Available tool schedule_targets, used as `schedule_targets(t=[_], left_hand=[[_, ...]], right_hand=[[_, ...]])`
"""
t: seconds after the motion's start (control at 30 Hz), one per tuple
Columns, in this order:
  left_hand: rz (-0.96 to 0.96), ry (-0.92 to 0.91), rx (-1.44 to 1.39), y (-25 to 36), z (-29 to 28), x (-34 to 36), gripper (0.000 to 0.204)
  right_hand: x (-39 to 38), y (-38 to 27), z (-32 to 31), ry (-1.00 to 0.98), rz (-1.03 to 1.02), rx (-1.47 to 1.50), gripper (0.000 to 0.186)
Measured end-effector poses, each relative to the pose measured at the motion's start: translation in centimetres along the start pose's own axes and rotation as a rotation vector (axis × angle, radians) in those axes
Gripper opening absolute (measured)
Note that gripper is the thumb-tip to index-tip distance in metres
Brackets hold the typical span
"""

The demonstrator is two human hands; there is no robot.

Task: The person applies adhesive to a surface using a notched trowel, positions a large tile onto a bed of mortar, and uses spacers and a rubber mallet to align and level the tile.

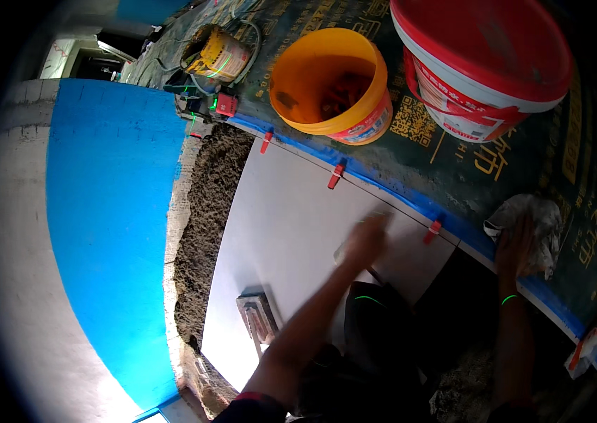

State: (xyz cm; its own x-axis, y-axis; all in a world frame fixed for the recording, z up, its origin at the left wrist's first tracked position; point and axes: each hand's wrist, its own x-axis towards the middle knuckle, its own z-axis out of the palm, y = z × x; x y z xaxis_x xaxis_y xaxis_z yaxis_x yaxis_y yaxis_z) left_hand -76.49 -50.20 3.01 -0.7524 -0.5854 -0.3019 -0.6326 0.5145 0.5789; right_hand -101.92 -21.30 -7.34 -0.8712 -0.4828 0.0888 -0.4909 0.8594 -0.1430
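My left hand is over a large pale tile, smeared by motion. A pale edge and a thin dark stick show beside it; whether it holds them I cannot make out. At the right, my right hand has its fingers on a crumpled grey-white rag on the dark printed floor covering. A rectangular trowel lies on the tile, left of my left forearm. Red levelling wedges stand along the tile's far seam, beside a strip of blue tape.
Beyond the seam stand an open yellow bucket and a white bucket with a red lid. A smaller stained bucket and a red device are farther left. Rough mortar borders the tile beside a blue-painted wall.
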Motion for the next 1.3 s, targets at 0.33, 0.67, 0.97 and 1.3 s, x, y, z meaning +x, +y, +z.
schedule_targets(t=[0.33, 0.67, 0.97, 1.3], left_hand=[[-0.215, -0.208, 0.881, -16.4, -9.9, 9.8, 0.083], [-0.233, -0.155, 0.787, -17.0, -10.1, 11.4, 0.090], [-0.407, -0.102, 0.668, -18.6, -12.6, 10.0, 0.085], [-0.345, -0.168, 0.730, -16.3, -10.1, 13.1, 0.095]], right_hand=[[0.2, 0.2, -0.2, -0.076, 0.007, -0.050, 0.054], [-0.1, 1.0, 0.4, -0.020, -0.027, -0.110, 0.052], [-0.2, -2.1, 0.4, -0.133, 0.003, 0.035, 0.062], [-0.5, 0.3, -1.0, -0.096, 0.049, 0.019, 0.061]])
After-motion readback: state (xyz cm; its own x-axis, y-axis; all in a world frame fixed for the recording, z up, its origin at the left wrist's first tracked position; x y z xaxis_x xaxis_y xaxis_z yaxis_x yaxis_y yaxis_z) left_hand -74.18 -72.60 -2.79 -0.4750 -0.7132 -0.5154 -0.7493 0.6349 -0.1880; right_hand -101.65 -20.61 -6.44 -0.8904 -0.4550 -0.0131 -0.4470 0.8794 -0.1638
